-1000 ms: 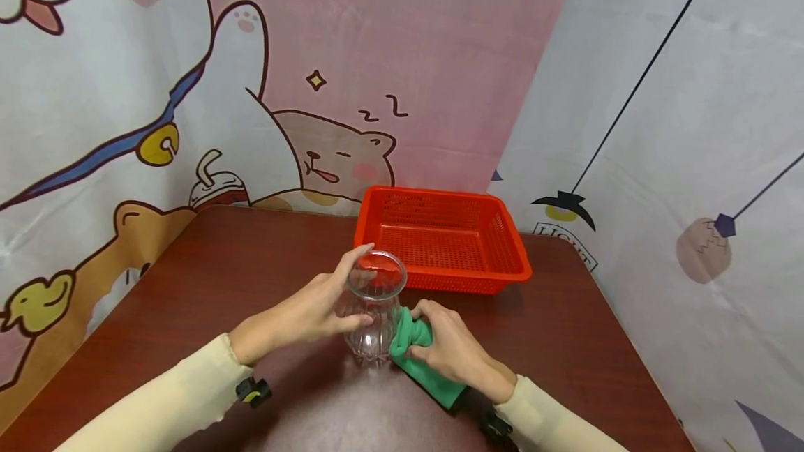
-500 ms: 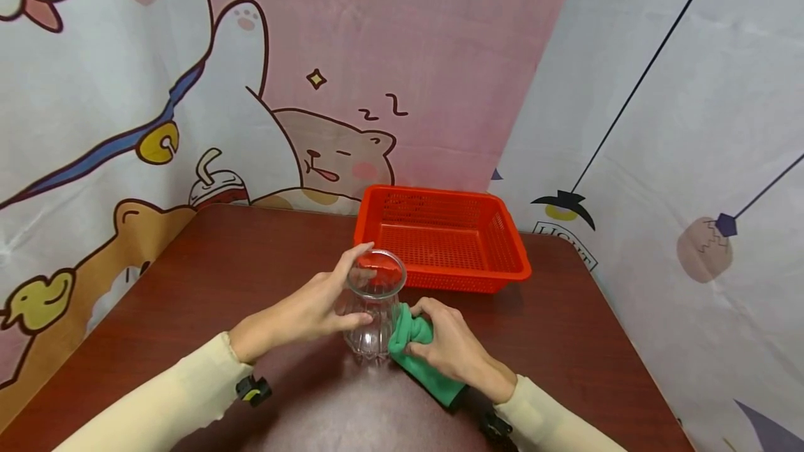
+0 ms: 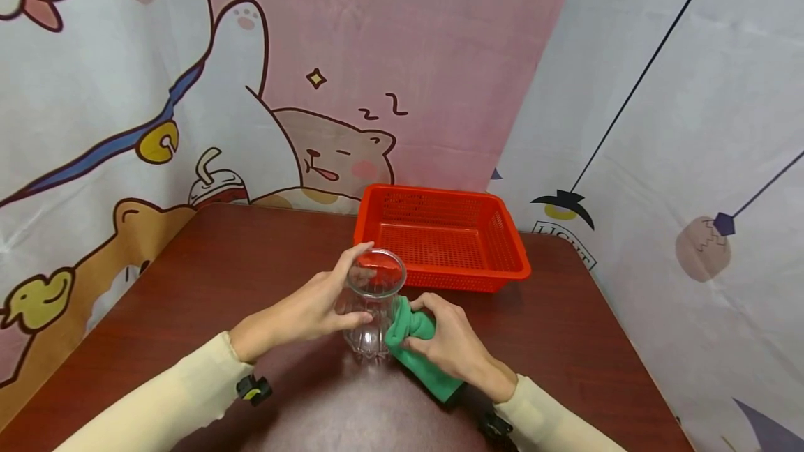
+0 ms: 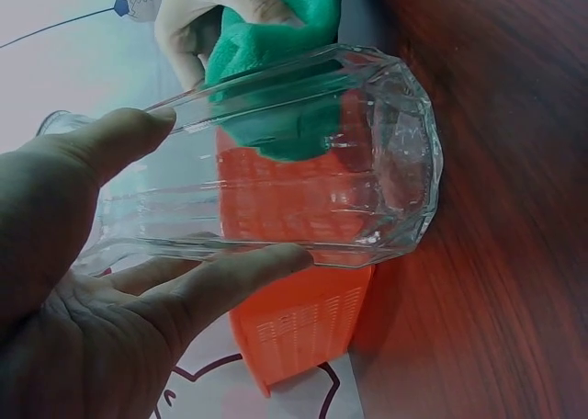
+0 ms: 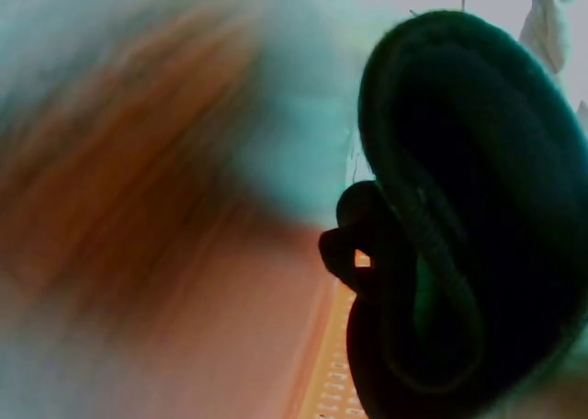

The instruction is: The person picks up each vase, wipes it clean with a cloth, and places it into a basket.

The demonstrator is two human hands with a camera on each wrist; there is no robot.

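A clear glass vase (image 3: pixel 372 326) with a flared rim and ribbed sides stands upright on the table. My left hand (image 3: pixel 314 309) grips it from the left, with the thumb on the near side and fingers round the far side. A green cloth (image 3: pixel 433 375), bunched at the top and hanging down, is pinched in my right hand (image 3: pixel 452 340). The cloth presses against the vase's right side; through the glass in the left wrist view the green cloth (image 4: pixel 285 116) shows behind it. Up close in the right wrist view, the folded cloth (image 5: pixel 478 208) looks dark.
A red plastic basket (image 3: pixel 465 277) with perforated walls sits behind the vase toward the back right. The dark reddish table (image 3: pixel 251 250) extends to both sides. A cartoon-printed curtain (image 3: pixel 440 54) hangs behind the table.
My right hand and the cloth have shifted slightly up along the vase's side. My left hand and the vase have stayed in place.
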